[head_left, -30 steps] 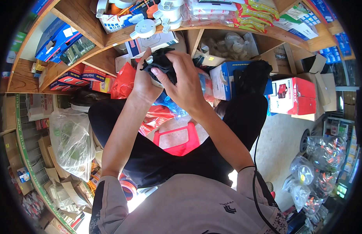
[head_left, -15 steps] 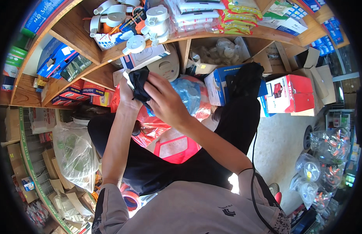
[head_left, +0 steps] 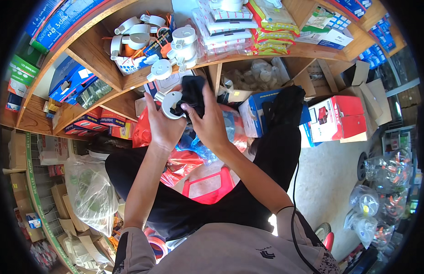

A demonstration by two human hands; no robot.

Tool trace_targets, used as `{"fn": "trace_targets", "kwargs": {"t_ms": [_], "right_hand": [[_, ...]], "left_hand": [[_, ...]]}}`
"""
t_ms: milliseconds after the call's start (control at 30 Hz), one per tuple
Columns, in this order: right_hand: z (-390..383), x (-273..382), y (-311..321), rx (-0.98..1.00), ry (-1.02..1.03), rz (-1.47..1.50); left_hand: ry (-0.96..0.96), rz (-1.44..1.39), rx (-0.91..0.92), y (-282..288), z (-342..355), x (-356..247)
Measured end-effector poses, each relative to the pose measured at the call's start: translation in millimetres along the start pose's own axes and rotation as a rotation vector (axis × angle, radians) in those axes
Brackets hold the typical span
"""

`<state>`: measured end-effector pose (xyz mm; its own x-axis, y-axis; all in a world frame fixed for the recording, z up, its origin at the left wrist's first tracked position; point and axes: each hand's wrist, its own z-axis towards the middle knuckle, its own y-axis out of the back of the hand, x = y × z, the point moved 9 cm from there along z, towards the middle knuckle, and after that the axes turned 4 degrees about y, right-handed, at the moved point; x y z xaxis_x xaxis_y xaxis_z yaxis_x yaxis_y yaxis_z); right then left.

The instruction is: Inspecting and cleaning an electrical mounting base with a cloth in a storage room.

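My left hand (head_left: 165, 131) grips a white round plastic conduit box (head_left: 170, 103) with a short pipe stub, its thumb raised along one side. In my right hand (head_left: 211, 122) is a bunched black cloth (head_left: 193, 91), held against the right side of the box. Both hands are in front of the shelf, above a red plastic bag (head_left: 175, 170) and a blue plastic bag (head_left: 198, 147). Similar white conduit boxes (head_left: 160, 69) are piled on the shelf just beyond, some in a small carton.
Wooden shelves (head_left: 248, 57) curve across the far side, bearing white packets (head_left: 225, 28) and yellow-red packets (head_left: 272, 34). A blue carton (head_left: 254, 109) and a red-white carton (head_left: 342, 116) stand to the right. A clear plastic bag (head_left: 91, 187) hangs left; a red stool (head_left: 212, 187) is between my legs.
Both hands have shifted slightly right. The black cloth has moved off the conduit box to its right, leaving the box's round white face showing. My left fingers have opened out around it.
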<state>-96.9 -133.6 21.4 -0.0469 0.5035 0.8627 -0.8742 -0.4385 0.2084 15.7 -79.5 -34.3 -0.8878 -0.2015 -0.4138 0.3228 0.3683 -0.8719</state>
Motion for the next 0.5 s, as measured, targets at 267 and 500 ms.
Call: {"fn": "trace_targets", "kwargs": {"t_ms": [267, 500], "right_hand": [[17, 21, 2, 0.076, 0.19, -0.004], [14, 16, -9, 0.166, 0.211, -0.183]], "left_hand": [[-0.13, 0.236, -0.19, 28, 17, -30], [0.044, 0.373, -0.101, 11, 12, 19]]}}
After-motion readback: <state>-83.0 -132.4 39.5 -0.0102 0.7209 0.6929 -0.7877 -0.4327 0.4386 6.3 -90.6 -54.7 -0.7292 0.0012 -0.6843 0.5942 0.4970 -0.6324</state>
